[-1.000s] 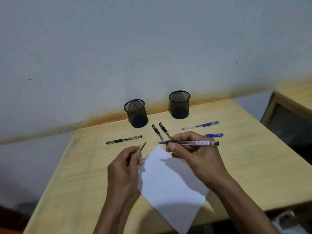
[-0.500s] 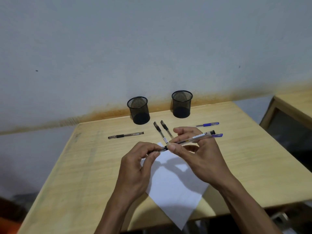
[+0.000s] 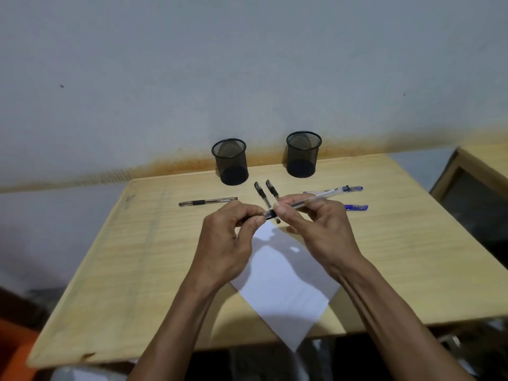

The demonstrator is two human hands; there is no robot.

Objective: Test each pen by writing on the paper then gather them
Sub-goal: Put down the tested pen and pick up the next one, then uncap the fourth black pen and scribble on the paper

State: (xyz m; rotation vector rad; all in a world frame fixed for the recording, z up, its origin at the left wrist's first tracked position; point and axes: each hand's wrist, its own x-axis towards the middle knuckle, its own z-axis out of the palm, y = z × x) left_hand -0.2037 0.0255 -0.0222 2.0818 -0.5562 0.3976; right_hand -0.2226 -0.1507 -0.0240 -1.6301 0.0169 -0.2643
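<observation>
My right hand (image 3: 316,232) grips a clear black-ink pen (image 3: 310,202) by its barrel, held above the white paper (image 3: 286,281). My left hand (image 3: 228,243) pinches the pen's cap at the tip end. On the wooden desk (image 3: 137,257) lie a black pen (image 3: 207,201) to the left, two black pens (image 3: 260,191) side by side behind my hands, and two blue pens (image 3: 356,207) to the right, partly hidden by my right hand.
Two black mesh pen cups (image 3: 230,161) (image 3: 303,154) stand at the desk's back edge against the wall. A second wooden desk (image 3: 478,171) sits at the far right. The paper's near corner hangs over the desk's front edge.
My left hand, holding the cap apart a second ago, has come to the pen's tip and now pinches there. The pen's rear end has tilted up to the right.
</observation>
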